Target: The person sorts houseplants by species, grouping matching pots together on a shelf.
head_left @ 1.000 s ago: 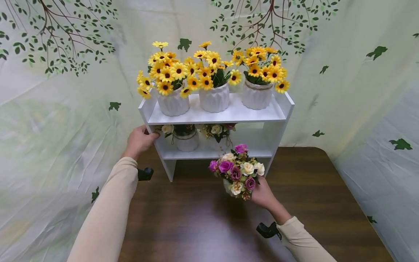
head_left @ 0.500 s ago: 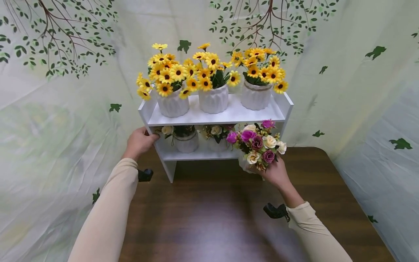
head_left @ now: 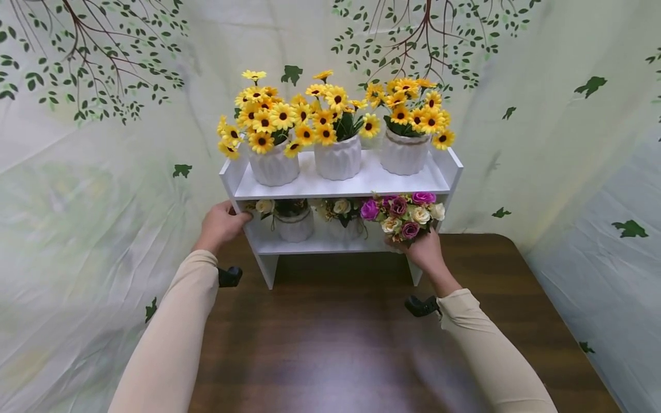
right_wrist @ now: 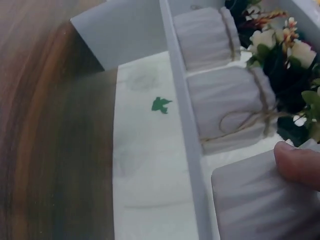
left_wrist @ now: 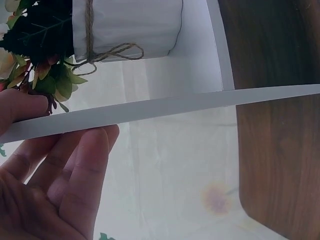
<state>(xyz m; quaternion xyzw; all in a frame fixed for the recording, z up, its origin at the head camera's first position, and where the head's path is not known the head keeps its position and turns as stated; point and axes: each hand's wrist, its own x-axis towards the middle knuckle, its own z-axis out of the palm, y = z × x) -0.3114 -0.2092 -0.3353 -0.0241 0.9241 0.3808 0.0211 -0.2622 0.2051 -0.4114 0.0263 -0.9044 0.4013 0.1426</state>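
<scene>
My left hand pinches the left side panel of a white two-tier shelf. In the left wrist view, the thumb lies on one face of that panel and the fingers on the other. At the right end of the lower tier, my right hand grips a white pot of purple and cream artificial roses. The right wrist view shows the thumb against the pot's side. Two more potted roses stand to its left, partly hidden by the upper board.
Three white pots of yellow daisy-like flowers stand along the upper tier. The shelf is on a dark brown wooden table. Behind it hangs a pale curtain printed with leaves and branches.
My right hand has carried the rose pot up, rightward and then inward, from in front of the shelf to the lower tier's right end. The left hand has stayed on the side panel.
</scene>
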